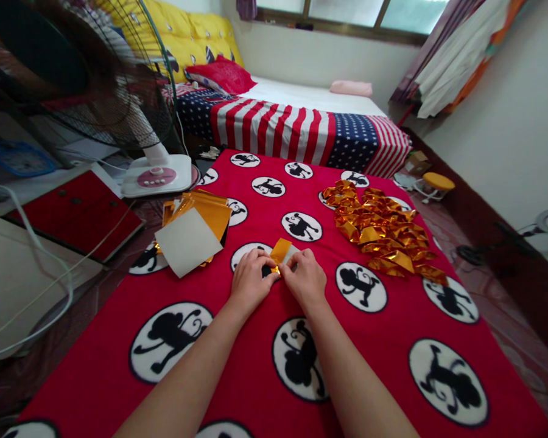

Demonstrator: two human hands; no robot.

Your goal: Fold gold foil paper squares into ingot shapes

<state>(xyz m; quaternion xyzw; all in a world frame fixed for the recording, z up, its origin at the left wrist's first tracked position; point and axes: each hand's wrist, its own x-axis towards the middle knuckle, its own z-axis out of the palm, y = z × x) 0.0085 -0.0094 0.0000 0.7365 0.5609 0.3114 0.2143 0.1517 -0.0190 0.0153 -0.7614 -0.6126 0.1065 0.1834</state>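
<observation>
Both hands meet over a small piece of gold foil paper (281, 249) on the red cloth with monkey prints (256, 328). My left hand (252, 278) pinches its left side, thumb and fingers together. From the right, my right hand (305, 277) holds the other side with closed fingers, and a pale underside of the paper shows beside them. To the left lies a stack of gold sheets (212, 213) with a pale square sheet (189, 242) on top. Many folded gold foil pieces (383, 228) are heaped at the right.
A fan (158, 173) stands at the upper left beside a red panel (80, 213) and loose white cables. Beyond the cloth is a bed with a striped and starred cover (283, 131). A yellow stool (438, 181) stands at the right.
</observation>
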